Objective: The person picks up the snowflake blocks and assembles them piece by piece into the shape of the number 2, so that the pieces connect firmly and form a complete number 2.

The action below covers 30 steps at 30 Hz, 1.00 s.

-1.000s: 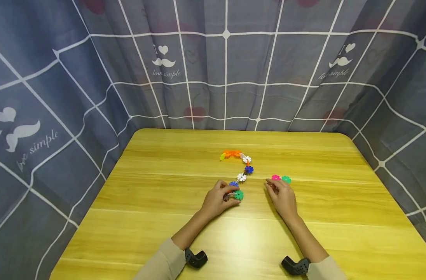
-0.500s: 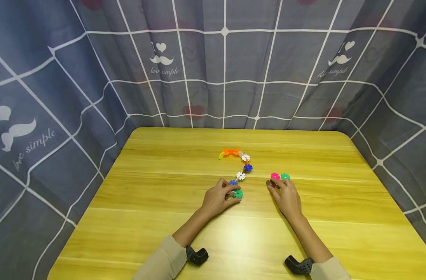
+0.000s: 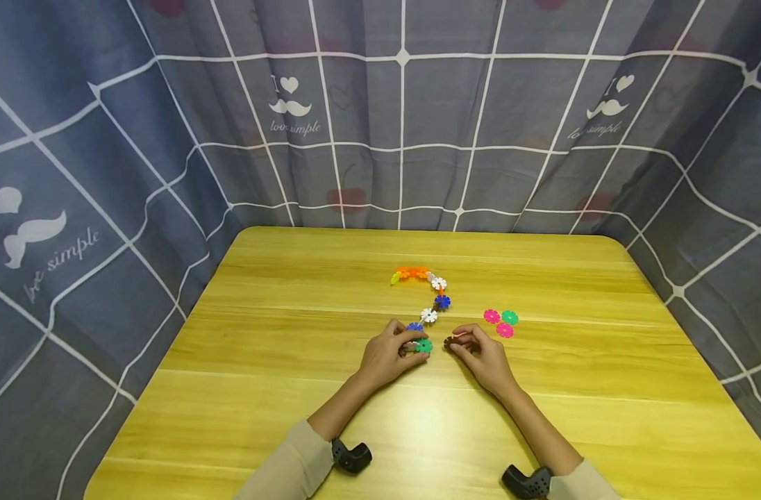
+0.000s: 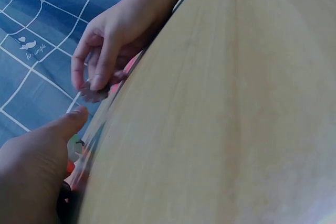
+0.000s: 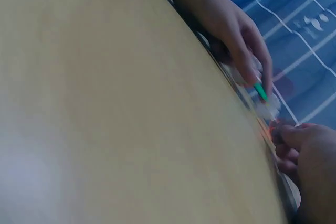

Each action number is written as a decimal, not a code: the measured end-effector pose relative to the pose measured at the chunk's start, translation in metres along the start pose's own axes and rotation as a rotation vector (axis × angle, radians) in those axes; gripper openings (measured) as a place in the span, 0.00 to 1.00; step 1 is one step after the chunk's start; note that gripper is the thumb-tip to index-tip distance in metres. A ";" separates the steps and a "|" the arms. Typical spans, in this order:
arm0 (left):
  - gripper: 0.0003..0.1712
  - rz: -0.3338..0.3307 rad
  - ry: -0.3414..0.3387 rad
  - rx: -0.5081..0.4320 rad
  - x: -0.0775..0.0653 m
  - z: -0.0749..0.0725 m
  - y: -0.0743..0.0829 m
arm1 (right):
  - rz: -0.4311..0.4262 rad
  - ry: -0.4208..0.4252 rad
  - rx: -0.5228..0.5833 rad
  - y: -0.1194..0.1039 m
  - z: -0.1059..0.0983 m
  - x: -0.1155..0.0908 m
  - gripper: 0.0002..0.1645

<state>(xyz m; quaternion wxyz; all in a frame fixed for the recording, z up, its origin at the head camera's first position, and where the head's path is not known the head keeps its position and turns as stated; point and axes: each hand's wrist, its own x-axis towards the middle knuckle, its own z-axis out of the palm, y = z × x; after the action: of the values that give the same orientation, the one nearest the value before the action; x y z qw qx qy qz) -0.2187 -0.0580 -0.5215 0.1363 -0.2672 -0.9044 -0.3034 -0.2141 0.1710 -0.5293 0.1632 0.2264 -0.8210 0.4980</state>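
A curved chain of notched flower-shaped plastic discs (image 3: 428,315), in orange, white, blue and other colours, lies mid-table in the head view. At its near end my left hand (image 3: 383,354) grips the chain, with a green disc (image 3: 424,346) between thumb and fingers; the palm hides some pieces. Just to the right, my right hand (image 3: 488,357) pinches a loose brown disc (image 3: 449,344), a short gap from the green one. The left wrist view shows that brown disc (image 4: 94,94) at the fingertips. Seen edge-on in the right wrist view is the green disc (image 5: 261,91).
Two pink discs (image 3: 491,317) and a loose green disc (image 3: 509,317) lie flat beyond the right hand. The wooden table (image 3: 280,305) ends at a grey-blue checked curtain (image 3: 368,173) behind and at both sides.
My right hand has picked up the brown disc beside the pink and green ones and carried it left and nearer, uncovering a second pink disc. The left hand keeps its hold, almost still.
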 end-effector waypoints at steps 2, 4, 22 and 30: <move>0.20 -0.009 0.006 -0.022 -0.001 0.000 -0.001 | -0.006 -0.013 0.051 -0.015 0.005 0.002 0.13; 0.20 -0.016 0.014 -0.045 -0.001 0.001 -0.001 | -0.005 -0.023 0.075 -0.029 0.009 0.004 0.11; 0.19 -0.002 -0.047 -0.367 -0.002 0.001 -0.001 | -0.120 -0.008 0.107 -0.046 0.013 0.008 0.07; 0.20 0.006 -0.043 -0.343 -0.001 0.001 -0.001 | -0.167 -0.015 0.100 -0.048 0.016 0.011 0.08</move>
<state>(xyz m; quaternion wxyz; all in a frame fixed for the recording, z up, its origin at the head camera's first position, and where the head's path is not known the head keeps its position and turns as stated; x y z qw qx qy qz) -0.2183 -0.0589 -0.5232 0.0704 -0.2957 -0.8413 -0.4469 -0.1983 0.1357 -0.4953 0.1863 0.3057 -0.7747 0.5212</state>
